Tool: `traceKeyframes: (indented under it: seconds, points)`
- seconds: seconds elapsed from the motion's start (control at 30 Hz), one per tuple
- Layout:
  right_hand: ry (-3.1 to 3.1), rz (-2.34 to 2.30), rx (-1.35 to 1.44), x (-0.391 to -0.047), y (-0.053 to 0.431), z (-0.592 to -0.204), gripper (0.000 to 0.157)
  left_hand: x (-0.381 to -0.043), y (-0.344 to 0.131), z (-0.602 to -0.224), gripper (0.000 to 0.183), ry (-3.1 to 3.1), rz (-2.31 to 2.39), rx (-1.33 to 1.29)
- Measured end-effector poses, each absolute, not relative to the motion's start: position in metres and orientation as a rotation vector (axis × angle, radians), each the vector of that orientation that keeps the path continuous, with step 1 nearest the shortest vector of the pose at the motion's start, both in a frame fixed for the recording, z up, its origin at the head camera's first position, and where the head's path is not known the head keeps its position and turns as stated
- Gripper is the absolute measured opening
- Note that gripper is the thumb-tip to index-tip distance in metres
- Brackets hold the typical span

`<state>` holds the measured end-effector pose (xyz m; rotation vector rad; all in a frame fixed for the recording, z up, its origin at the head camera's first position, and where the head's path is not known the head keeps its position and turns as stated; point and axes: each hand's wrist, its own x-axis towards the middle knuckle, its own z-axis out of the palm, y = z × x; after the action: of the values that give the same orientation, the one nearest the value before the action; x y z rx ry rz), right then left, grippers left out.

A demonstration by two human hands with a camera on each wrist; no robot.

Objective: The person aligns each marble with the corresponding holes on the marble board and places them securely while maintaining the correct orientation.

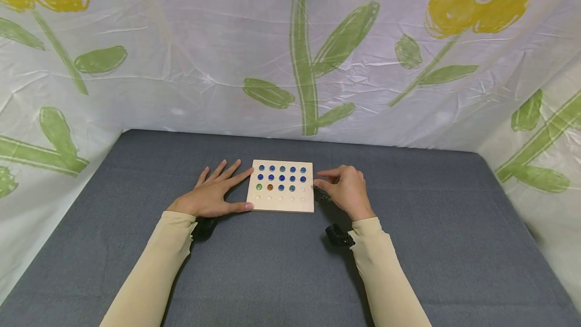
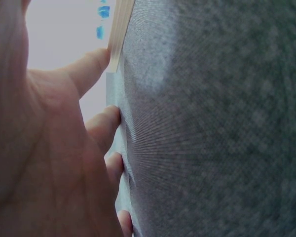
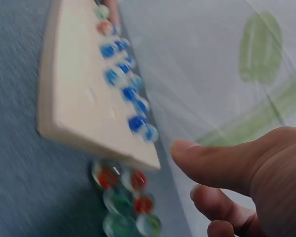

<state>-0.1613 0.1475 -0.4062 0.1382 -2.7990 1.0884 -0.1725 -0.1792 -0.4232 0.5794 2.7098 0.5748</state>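
Note:
A pale wooden board (image 1: 280, 205) with rows of round hollows lies on the table, its upper rows holding blue marbles (image 1: 282, 177). The third row has a green marble (image 1: 259, 186), an amber one (image 1: 270, 186) and blue ones. My left hand (image 1: 211, 196) lies spread, thumb and index fingertip touching the board's left edge. Beside the right edge is my right hand (image 1: 347, 191), thumb and index finger apart, with no marble visible between them. Loose clear marbles (image 3: 119, 224) with red and green swirls cluster by that edge, partly hidden by this hand in the head view.
Dark grey cloth (image 1: 272, 266) covers the table. A white curtain (image 1: 195, 90) printed with yellow flowers and green leaves hangs behind and at the sides. Each wrist wears a black band (image 1: 338, 236). Bare hollows line the board's front row.

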Motion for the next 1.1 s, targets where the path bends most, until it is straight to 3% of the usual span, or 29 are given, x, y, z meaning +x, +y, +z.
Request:
traceKeyframes:
  seconds: [0.4, 1.1]
  points:
    - [-2.846, 1.185, 0.126, -0.166, 0.186, -0.407, 0.023, -0.173, -0.180, -0.425, 0.099, 2.711, 0.575, 0.582]
    - [-2.979, 1.133, 0.116, -0.170, 0.189, -0.423, 0.023, -0.172, -0.179, -0.422, 0.099, 2.705, 0.588, 0.596]
